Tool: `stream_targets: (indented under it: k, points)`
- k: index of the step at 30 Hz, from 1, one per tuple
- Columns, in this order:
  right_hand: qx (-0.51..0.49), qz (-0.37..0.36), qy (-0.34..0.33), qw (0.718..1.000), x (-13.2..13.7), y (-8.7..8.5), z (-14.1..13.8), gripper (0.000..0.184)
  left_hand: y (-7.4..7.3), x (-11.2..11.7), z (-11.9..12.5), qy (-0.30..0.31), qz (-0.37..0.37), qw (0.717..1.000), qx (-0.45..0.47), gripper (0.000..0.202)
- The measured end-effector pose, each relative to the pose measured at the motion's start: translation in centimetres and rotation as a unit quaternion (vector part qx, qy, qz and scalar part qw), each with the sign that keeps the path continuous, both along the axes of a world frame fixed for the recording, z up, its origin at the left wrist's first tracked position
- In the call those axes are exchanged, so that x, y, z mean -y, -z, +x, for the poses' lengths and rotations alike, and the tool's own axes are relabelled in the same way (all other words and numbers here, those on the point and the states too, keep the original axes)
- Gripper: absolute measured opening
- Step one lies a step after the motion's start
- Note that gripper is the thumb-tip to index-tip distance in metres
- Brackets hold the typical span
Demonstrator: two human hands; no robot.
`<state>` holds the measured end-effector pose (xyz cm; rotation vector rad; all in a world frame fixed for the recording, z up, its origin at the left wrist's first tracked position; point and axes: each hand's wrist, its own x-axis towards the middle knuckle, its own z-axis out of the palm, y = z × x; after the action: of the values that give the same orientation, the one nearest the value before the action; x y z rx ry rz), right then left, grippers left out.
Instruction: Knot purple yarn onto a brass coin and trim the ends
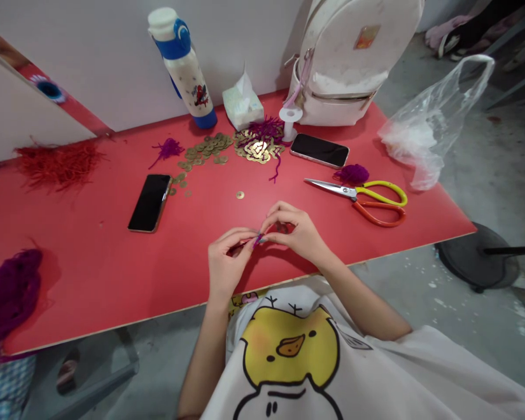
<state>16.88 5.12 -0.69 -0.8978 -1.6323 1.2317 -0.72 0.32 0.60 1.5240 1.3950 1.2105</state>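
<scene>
purple thread (258, 240), left hand (226, 263) and right hand (298, 231) pinching, white-filled bag (447, 108)

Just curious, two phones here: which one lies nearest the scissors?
The phone by the backpack, above the scissors; the other phone lies left, beside the coins.

It was a small craft workshop (a makeshift one): a red tabletop (91, 262) against a bare white wall, brass coins (205, 149) heaped at twelve o'clock, scissors (367, 198) at two o'clock, purple thread (9, 297) bundled at eight o'clock, red thread (56, 163) at ten o'clock, rough concrete floor (420, 291) below.
</scene>
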Motion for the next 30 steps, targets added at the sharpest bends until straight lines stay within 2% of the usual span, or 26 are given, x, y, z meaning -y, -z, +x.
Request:
stream_targets:
  k: [6, 12, 21, 26, 28, 30]
  points:
    - [0.023, -0.032, -0.012, 0.999, 0.0, -0.2, 0.2, 0.009, -0.1, -0.3, -0.4, 0.030, 0.007, 0.999, -0.020, 0.013]
    - [-0.057, -0.151, -0.064, 0.985, 0.2, 0.3, 0.1, 0.010, 0.0, -0.6, -0.6, 0.049, 0.007, 0.998, -0.024, 0.016]
    - [-0.142, -0.259, -0.106, 0.949, 0.3, 0.1, 0.0, 0.030, 0.6, -0.4, 0.0, 0.002, -0.057, 0.998, 0.036, 0.007]
    - [-0.177, -0.322, -0.063, 0.928, 0.8, 0.6, 0.0, 0.031, 0.9, -0.4, -0.1, -0.021, -0.099, 0.992, 0.081, 0.008]
    - [-0.169, -0.312, -0.036, 0.934, 1.0, 0.7, 0.0, 0.029, 0.9, -0.5, -0.2, -0.033, -0.110, 0.989, 0.093, 0.009]
    - [-0.131, -0.271, -0.019, 0.953, 1.2, 0.6, 0.0, 0.026, 0.9, -0.5, -0.2, -0.041, -0.119, 0.987, 0.096, 0.011]
